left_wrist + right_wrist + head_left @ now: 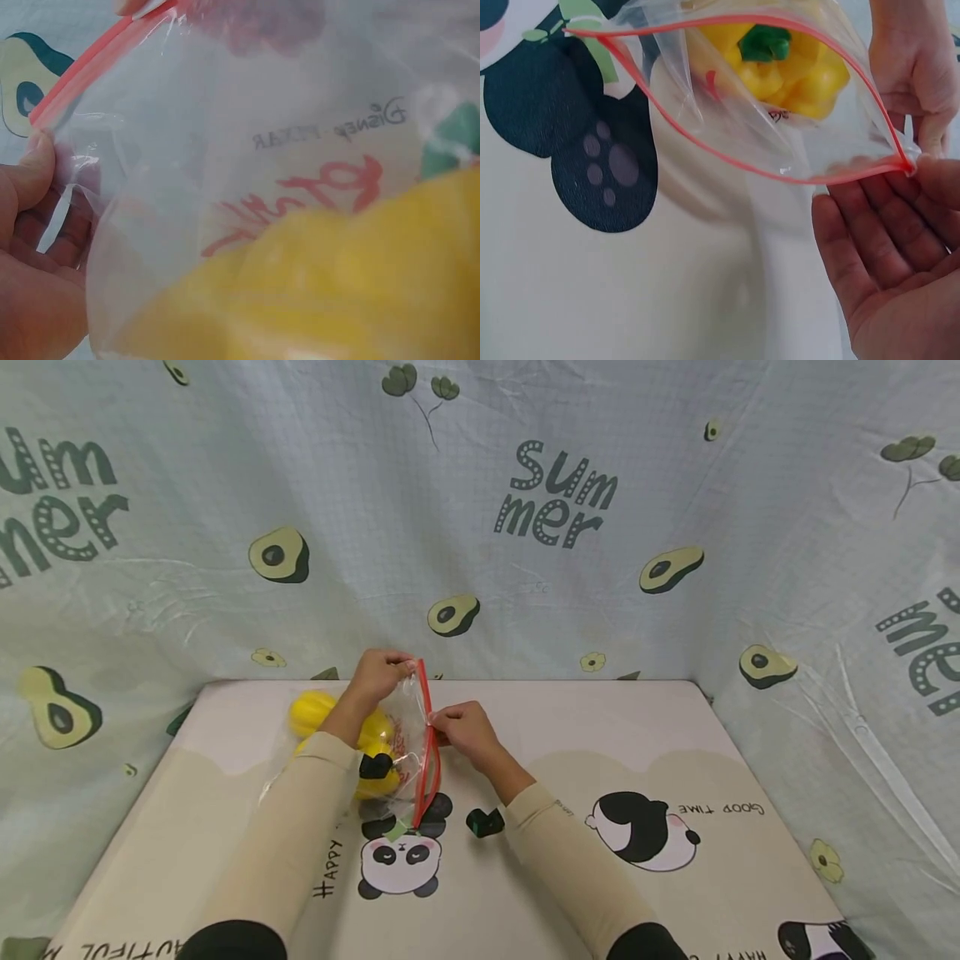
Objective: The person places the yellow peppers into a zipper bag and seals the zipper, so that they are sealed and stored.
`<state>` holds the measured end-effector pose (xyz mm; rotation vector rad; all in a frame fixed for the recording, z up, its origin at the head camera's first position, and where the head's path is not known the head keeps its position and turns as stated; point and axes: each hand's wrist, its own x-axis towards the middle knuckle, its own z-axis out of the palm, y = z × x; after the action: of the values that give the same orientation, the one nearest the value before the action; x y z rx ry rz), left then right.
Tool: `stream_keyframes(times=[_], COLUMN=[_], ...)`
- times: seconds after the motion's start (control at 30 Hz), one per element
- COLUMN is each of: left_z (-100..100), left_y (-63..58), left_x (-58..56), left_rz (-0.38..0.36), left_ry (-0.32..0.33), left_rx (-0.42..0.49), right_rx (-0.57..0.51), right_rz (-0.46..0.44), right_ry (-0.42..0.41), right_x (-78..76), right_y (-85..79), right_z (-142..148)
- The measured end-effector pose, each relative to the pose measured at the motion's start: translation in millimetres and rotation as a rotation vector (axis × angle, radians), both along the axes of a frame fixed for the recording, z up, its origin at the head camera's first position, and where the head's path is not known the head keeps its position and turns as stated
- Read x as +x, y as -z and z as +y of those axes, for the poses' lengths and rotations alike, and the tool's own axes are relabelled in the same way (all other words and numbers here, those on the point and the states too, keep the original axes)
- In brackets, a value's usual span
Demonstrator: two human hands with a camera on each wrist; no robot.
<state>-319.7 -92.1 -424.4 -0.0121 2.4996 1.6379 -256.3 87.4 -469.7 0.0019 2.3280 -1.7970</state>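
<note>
A clear zip bag (408,714) with a red zip edge (727,160) stands on the table, its mouth gaping in the right wrist view. Inside lies a yellow bell pepper (795,79) with a green stem; more yellow (311,712) shows through the plastic on the left in the head view. My left hand (378,677) pinches the bag's far top corner, thumb right at the end of the zip in the left wrist view. My right hand (467,731) pinches the red edge between thumb and fingers, close beside the left hand.
The pale table (570,727) carries printed pandas and lettering. A panda print (401,860) lies just in front of the bag. Behind the table hangs a light curtain (337,527) with avocado prints.
</note>
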Motion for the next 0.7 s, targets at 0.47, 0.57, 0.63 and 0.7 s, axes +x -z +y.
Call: stream_keyframes(times=[0.47, 0.57, 0.63, 0.7], left_z=[-3.5, -3.5, -3.6, -3.6], left_y=[-1.9, -1.9, -2.0, -2.6], left_x=[-3.3, -2.9, -2.8, -3.1], left_rz=[-0.025, -0.027, -0.029, -0.035], left_ry=[0.015, 0.01, 0.009, 0.004], left_rx=[0.005, 0.002, 0.0, 0.002], right_rx=[-0.045, -0.044, -0.04, -0.034], right_rz=[-0.007, -0.006, -0.006, -0.004], right_ry=[0.023, 0.028, 0.029, 0.027], right_x=[-1.8, -1.2, -0.7, -0.6], right_y=[4.2, 4.5, 4.4, 3.8], right_z=[4.2, 4.2, 4.2, 4.2])
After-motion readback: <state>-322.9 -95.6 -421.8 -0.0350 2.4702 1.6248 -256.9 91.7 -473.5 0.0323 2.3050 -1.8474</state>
